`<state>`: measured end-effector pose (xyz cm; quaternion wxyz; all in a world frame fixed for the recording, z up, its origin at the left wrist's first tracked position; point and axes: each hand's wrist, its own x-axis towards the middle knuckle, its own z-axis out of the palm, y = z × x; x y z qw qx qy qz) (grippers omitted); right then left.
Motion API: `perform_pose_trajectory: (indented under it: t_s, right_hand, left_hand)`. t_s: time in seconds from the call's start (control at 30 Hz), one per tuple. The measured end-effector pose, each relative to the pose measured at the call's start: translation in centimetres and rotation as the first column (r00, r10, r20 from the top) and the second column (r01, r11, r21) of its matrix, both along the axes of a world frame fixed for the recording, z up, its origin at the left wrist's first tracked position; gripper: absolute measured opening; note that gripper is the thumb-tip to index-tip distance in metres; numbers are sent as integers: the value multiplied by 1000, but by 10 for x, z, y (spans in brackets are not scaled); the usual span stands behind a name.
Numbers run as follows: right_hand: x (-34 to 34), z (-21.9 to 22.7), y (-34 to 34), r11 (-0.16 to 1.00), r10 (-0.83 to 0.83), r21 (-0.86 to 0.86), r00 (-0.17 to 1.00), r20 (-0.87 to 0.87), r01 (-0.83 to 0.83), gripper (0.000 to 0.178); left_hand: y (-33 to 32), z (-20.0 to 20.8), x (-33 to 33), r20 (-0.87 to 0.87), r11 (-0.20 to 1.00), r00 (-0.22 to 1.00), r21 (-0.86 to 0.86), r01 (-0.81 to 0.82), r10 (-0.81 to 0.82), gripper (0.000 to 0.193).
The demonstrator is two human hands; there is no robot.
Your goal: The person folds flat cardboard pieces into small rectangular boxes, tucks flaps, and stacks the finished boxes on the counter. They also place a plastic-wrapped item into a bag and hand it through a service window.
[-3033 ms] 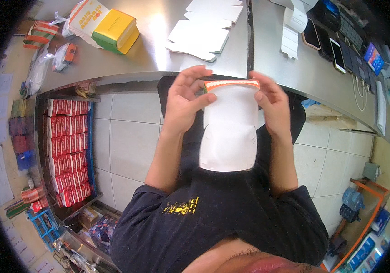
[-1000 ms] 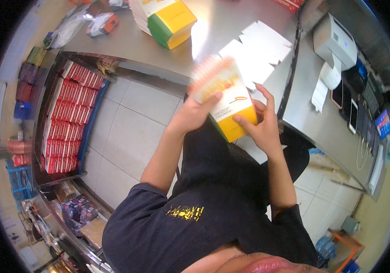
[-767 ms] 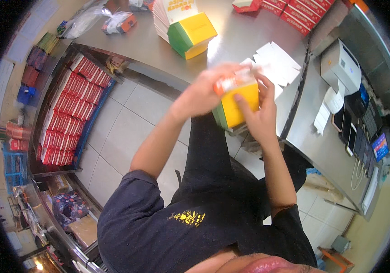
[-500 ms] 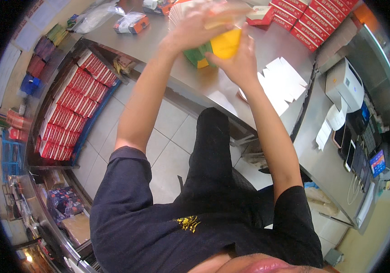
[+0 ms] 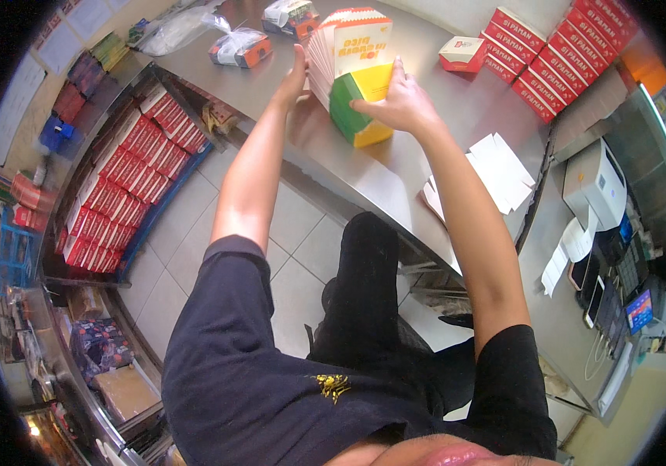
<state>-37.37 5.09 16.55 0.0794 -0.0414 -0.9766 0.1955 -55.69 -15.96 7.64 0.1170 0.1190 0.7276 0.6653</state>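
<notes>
My right hand [image 5: 404,102] grips a yellow and green carton [image 5: 364,101] at its right side, thumb over the front and fingers along the far edge. The carton stands tilted on the metal counter. Right behind it leans a fanned stack of cream printed cardboard sheets [image 5: 362,43] with orange lettering and a red-and-white edge. My left hand [image 5: 294,78] is at the stack's left side, its fingers stretched out and holding nothing visible. Whether its fingertips touch the stack, I cannot tell.
Two small boxes, one in clear plastic [image 5: 239,48], sit far left on the metal counter [image 5: 449,101]. Red boxes [image 5: 550,74] are piled at far right. White flat cartons [image 5: 501,172] lie beside my right forearm. A printer [image 5: 593,182] and phones stand further right.
My left hand has moved left and down, off the top of the carton, to the side of the stack. The right hand stays on the carton. The whole view has shifted slightly.
</notes>
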Motion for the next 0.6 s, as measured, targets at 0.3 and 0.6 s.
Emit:
perform_pose_trajectory:
  t_s: [0.3,0.6]
  right_hand:
    - [44,3,20,981,33,182,984,174,-65,127]
    - [71,1,33,991,58,114,989,135,-74,128]
  left_hand:
    - [14,-8,100,-108,986,980,-37,164,-167,102]
    - [59,123,191,-934,988,351,-111,-106,-67,53]
